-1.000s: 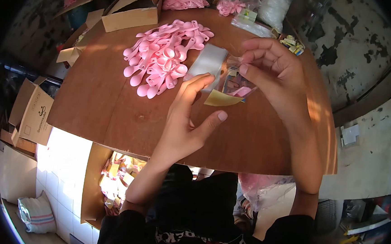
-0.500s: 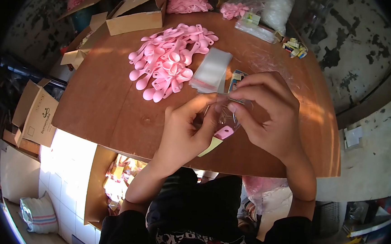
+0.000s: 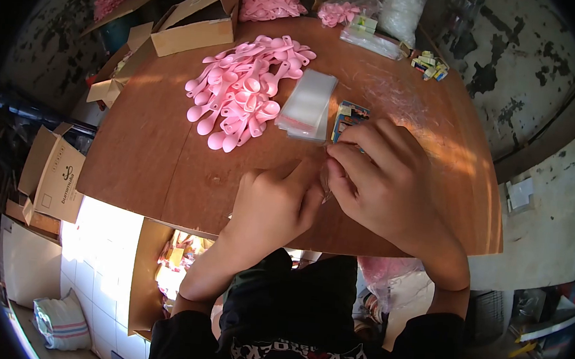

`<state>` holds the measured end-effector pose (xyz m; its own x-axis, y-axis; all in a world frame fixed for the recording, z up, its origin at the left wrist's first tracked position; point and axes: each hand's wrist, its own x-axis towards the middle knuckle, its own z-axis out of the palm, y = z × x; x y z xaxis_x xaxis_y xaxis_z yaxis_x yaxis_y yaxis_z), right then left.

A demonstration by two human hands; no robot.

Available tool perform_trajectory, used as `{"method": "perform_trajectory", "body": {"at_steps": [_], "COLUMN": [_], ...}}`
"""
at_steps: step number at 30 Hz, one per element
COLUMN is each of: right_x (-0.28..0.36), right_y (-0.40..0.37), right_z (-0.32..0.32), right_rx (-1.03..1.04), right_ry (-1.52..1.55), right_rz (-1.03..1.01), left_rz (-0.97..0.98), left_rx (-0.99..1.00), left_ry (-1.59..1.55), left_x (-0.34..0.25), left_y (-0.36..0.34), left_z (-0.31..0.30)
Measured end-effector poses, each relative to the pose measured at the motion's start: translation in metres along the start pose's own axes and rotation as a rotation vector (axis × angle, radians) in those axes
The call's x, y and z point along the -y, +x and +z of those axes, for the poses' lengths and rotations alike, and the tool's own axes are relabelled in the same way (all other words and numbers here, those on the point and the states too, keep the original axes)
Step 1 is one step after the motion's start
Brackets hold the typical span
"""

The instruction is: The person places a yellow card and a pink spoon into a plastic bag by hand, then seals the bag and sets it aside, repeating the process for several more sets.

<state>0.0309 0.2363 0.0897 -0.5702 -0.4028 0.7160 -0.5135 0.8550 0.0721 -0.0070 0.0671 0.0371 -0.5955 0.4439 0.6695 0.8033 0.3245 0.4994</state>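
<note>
The left hand [image 3: 274, 205] and right hand [image 3: 384, 186] meet at the near edge of the wooden table [image 3: 156, 150]. Both are curled tight, fingertips pinching a small clear packet [image 3: 328, 184] between them. The packet is mostly hidden, and it sits well short of the stack of clear bags [image 3: 308, 104] and the pink spoons [image 3: 244, 90].

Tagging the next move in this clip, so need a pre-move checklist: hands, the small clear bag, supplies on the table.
1. Grip: left hand and right hand both pinch the small clear bag: ok.
2. Bag's contents in view: cannot tell, the hands cover it.
3. Bag mouth closed: cannot tell.
4. Pile of pink spoons on the table, apart from the hands: ok.
5. The stack of clear bags lies beside the spoons: ok.
6. The printed cards lie just beyond the right hand: ok.
</note>
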Motion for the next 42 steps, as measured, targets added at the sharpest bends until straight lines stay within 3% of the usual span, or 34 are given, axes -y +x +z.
{"method": "perform_trajectory", "body": {"at_steps": [10, 16, 19, 22, 26, 28, 30, 32, 34, 36, 37, 41, 42], "right_x": [-0.002, 0.002, -0.003, -0.01, -0.025, -0.035, -0.073, -0.124, -0.2, -0.233, -0.239, -0.238, -0.22], "right_y": [-0.006, -0.01, -0.011, -0.01, -0.014, -0.014, -0.015, -0.015, -0.044, -0.073, -0.086, -0.12, -0.113], "right_z": [0.004, 0.007, 0.011, 0.004, -0.002, -0.008, -0.028, -0.042, -0.021, 0.006, 0.014, 0.041, 0.038], "right_rx": [0.037, 0.022, -0.073, -0.025, -0.036, -0.215, -0.228, -0.098, 0.059, 0.377, 0.367, -0.065, -0.05], "right_ry": [0.042, -0.087, 0.005, 0.474, 0.742, 1.063, 1.199, 1.535, 1.937, 0.488, 0.477, -0.207, -0.198], "right_rz": [0.037, 0.003, 0.036, 0.241, 0.385, 0.563, 0.496, 0.218, 0.116, 0.945, 0.935, 0.836, 0.83], "left_rz": [0.027, 0.037, 0.06, 0.093, 0.024, -0.047, -0.118, -0.146, -0.175, -0.279, -0.262, -0.307, -0.345], "left_rx": [0.113, 0.144, 0.147, 0.104, -0.004, -0.115, -0.26, -0.33, -0.356, -0.396, -0.402, -0.39, -0.353], "left_ry": [0.14, 0.163, 0.093, -0.058, -0.372, -0.429, -0.538, -0.626, -0.661, -0.781, -0.787, -0.737, -0.82], "left_x": [0.0, 0.0, 0.0, 0.004, 0.006, 0.006, 0.008, 0.014, 0.01, 0.002, 0.005, 0.017, 0.016], "left_y": [-0.005, -0.005, -0.006, -0.008, -0.011, -0.015, -0.017, -0.019, -0.017, -0.014, -0.014, -0.018, -0.015], "left_z": [0.0, 0.002, 0.001, -0.004, -0.01, -0.009, -0.011, -0.006, -0.004, -0.004, -0.004, -0.002, 0.001]}}
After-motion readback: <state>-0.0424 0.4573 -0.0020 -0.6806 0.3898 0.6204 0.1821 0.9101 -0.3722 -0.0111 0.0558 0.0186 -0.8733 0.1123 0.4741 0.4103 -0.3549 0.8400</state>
